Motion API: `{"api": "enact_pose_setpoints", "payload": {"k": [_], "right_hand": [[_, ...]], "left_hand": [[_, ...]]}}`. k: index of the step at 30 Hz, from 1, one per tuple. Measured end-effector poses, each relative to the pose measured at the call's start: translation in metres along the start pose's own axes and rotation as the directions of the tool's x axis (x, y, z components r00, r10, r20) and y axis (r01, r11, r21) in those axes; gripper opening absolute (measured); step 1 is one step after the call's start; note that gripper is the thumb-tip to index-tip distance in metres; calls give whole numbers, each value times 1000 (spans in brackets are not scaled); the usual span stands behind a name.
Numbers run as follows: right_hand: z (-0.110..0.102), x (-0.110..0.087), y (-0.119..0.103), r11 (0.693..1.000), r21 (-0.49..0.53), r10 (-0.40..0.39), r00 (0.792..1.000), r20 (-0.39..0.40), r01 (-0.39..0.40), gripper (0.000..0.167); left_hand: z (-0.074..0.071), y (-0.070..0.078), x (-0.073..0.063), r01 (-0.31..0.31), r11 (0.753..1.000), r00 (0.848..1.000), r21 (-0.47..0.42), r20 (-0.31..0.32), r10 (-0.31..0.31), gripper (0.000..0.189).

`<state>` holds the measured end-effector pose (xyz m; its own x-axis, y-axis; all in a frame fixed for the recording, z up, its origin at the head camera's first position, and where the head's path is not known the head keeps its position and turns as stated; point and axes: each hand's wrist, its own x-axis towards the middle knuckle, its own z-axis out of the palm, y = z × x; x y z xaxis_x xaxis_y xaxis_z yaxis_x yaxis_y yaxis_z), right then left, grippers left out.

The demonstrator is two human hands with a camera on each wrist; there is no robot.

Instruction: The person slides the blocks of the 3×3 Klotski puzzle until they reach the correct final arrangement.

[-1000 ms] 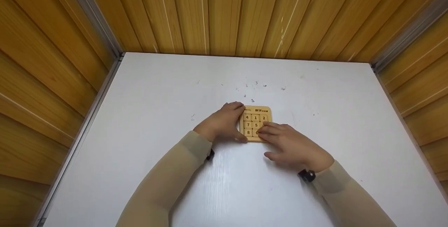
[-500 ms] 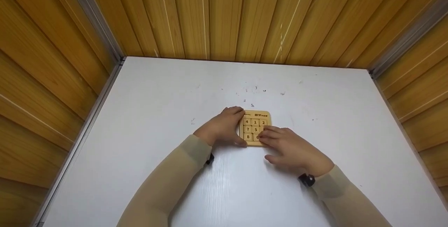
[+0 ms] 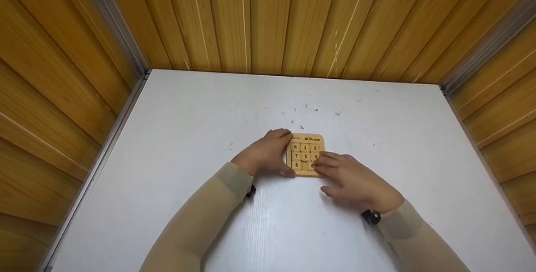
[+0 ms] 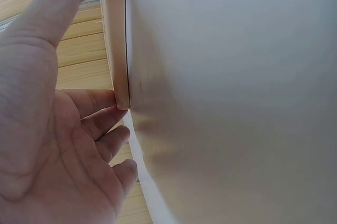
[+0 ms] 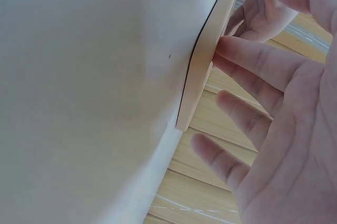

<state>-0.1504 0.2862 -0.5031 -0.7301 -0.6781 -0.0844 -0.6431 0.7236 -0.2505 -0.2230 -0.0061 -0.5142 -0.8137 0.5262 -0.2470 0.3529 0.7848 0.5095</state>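
A square wooden number sliding puzzle (image 3: 305, 156) lies flat on the white table. My left hand (image 3: 270, 151) holds its left side, thumb at the near corner and fingers at the far corner; the left wrist view shows the thumb and fingertips against the frame's edge (image 4: 117, 40). With fairly straight fingers, my right hand (image 3: 356, 177) touches the 6 tile (image 3: 311, 165) in the bottom row and partly covers it. Its thumb stands off the board. The 4, 1, 2, 7, 5, 3 and 8 tiles are readable, and a gap shows between the 8 and the 6.
The white table (image 3: 201, 108) bears small dark scuffs (image 3: 316, 110) beyond the puzzle. Wood-patterned panels (image 3: 268, 20) rise behind it and at both sides, with grey metal posts at the corners. A black strap (image 3: 371, 216) circles the right wrist.
The 6 tile has slid right, from beside the 8 to the right-hand column, leaving a gap. My right hand has shifted slightly right with it. The left hand keeps its hold.
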Motion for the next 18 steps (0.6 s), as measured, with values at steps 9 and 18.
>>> {"api": "enact_pose_setpoints", "payload": {"k": [9, 18], "right_hand": [[-1, -3, 3, 1000, 1, 21, 1000, -4, -21, 58], [-1, -2, 4, 999, -2, 43, 999, -8, -43, 55]], "left_hand": [[0, -1, 0, -9, 1000, 1000, 11, 0, 9, 127], [-1, 0, -1, -17, 1000, 1000, 8, -6, 17, 126]]}}
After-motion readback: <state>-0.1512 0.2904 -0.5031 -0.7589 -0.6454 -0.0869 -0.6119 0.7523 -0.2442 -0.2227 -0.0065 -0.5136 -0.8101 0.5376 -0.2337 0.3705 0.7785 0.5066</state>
